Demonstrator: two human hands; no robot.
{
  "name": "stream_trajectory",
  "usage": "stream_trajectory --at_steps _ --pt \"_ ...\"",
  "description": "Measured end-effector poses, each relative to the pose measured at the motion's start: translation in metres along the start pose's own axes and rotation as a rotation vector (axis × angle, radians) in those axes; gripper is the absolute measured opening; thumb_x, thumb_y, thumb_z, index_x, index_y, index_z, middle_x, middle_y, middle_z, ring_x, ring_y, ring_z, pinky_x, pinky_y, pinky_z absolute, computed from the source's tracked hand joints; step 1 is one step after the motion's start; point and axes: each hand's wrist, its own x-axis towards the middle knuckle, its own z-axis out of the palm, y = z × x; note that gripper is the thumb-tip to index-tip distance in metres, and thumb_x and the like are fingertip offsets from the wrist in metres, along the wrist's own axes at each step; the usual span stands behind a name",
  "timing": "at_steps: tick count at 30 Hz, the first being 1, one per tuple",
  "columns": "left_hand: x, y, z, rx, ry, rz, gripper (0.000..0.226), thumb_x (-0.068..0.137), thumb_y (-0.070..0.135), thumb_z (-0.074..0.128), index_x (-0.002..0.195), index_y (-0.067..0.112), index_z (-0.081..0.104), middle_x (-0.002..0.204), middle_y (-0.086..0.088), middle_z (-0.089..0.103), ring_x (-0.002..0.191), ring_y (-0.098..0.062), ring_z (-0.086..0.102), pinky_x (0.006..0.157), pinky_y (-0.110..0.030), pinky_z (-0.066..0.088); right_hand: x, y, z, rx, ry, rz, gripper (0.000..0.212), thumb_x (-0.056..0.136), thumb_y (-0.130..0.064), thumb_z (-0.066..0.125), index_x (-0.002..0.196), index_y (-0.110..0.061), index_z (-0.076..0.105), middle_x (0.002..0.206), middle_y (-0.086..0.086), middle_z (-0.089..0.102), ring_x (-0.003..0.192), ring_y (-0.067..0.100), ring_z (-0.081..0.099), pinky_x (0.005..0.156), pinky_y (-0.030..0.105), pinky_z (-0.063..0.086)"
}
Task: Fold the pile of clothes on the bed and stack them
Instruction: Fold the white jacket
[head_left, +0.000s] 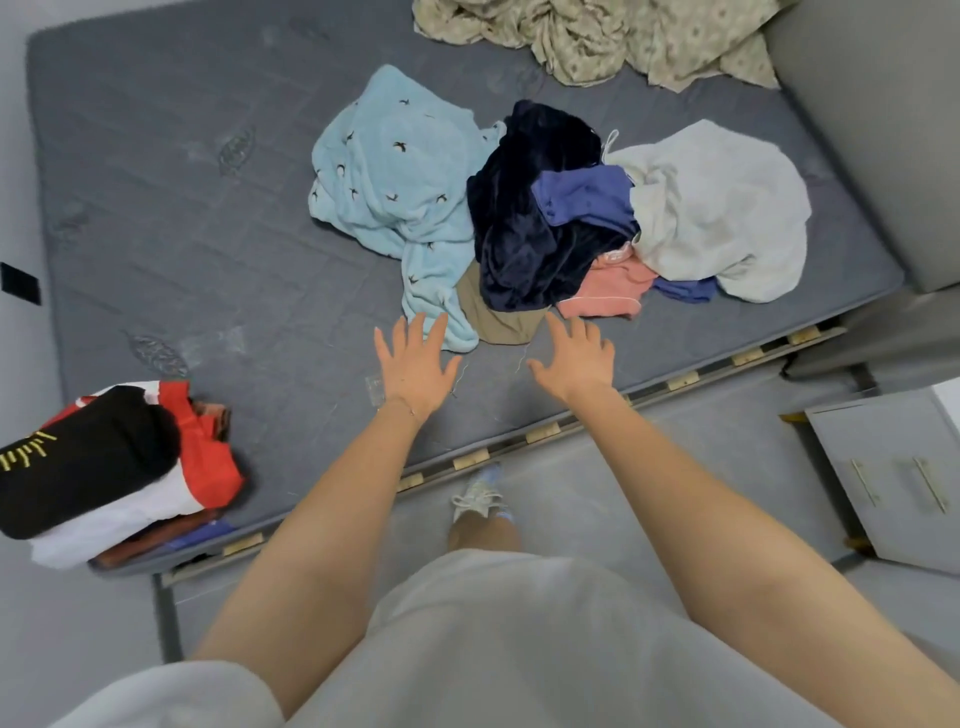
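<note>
Head view: grey bed (182, 208), grey floor (597, 467), pale cabinet (883, 467).

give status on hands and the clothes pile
Left hand and right hand open, no grip on anything. Pile of clothes unfolded, by the fingertips. Folded stack at near left corner of the bed. Path looks clear.
</note>
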Motion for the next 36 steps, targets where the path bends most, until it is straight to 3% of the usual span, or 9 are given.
stream_trajectory --at_steps 15,19,27,36 --pt "0.150 0.047 -0.015 0.025 -0.102 0.094 0.063 0.103 0.049 0.034 0.157 0.028 0.009 0.164 -0.007 0.010 0.150 -0.029 0.007 0.119 -0.054 -0.004 0.122 0.063 -0.052 0.050 0.047 0.119 0.074 0.091 -0.052 0.055 0.151 -0.020 0.026 0.151 0.012 0.031 0.136 0.034 0.030 0.107 0.054 0.032" --pt "0.186 0.071 -0.020 0.070 -0.124 0.127 0.065 0.103 0.050 0.033 0.157 0.029 0.005 0.164 -0.009 0.009 0.150 -0.031 0.006 0.120 -0.053 -0.002 0.152 0.084 -0.063 0.083 0.038 0.135 0.078 0.088 -0.054 0.058 0.151 -0.023 0.024 0.152 0.009 0.030 0.140 0.031 0.026 0.110 0.048 0.030" --pt "0.259 0.142 -0.015 0.107 -0.094 0.149 0.065 0.102 0.049 0.035 0.157 0.027 0.007 0.164 -0.009 0.009 0.150 -0.031 0.008 0.119 -0.053 0.000 0.221 0.154 -0.085 0.083 0.036 0.127 0.079 0.089 -0.050 0.058 0.153 -0.022 0.022 0.153 0.008 0.029 0.137 0.030 0.029 0.108 0.044 0.029" --pt "0.348 0.260 0.030 0.062 -0.121 0.168 0.066 0.103 0.047 0.038 0.157 0.025 0.009 0.164 -0.011 0.010 0.150 -0.031 0.007 0.120 -0.054 0.000 0.318 0.256 -0.092 0.129 0.025 0.097 0.079 0.092 -0.055 0.055 0.155 -0.023 0.020 0.160 0.009 0.019 0.145 0.031 0.020 0.110 0.045 0.025"
